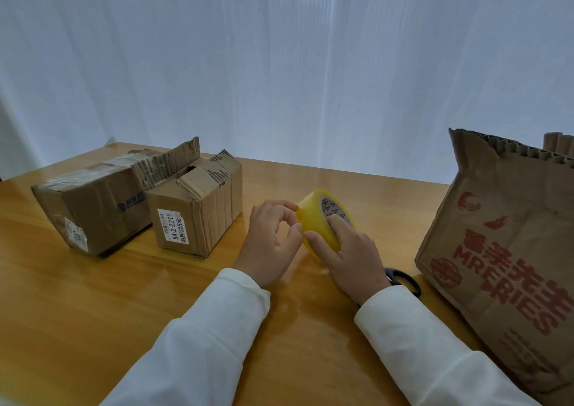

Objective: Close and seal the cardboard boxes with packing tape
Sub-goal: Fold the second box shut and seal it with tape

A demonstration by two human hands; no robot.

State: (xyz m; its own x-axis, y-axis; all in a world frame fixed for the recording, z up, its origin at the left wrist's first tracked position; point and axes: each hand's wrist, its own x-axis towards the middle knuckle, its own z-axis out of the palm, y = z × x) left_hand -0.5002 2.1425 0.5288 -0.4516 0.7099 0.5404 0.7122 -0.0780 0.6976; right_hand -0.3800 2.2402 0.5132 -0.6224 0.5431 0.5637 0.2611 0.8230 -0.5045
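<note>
Near table centre, the right hand (pixel 351 256) grips the yellow tape roll (pixel 323 219), index finger in its core; the left hand (pixel 267 241) picks at its rim with curled fingertips. Risk: the tape end splits or re-sticks. Left of the roll, the small box (pixel 195 216) stands unsealed, flaps raised.

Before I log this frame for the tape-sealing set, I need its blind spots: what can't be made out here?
All in the head view:
- Scissors: only black handles show; the right hand and sleeve cover the blades.
- Tape roll: its loose end is not visible under the left hand fingertips.
- Printed box: cut off by the right edge.
- Small box: contents hidden by its flaps.
- Taped box: label too blurred to read.
</note>
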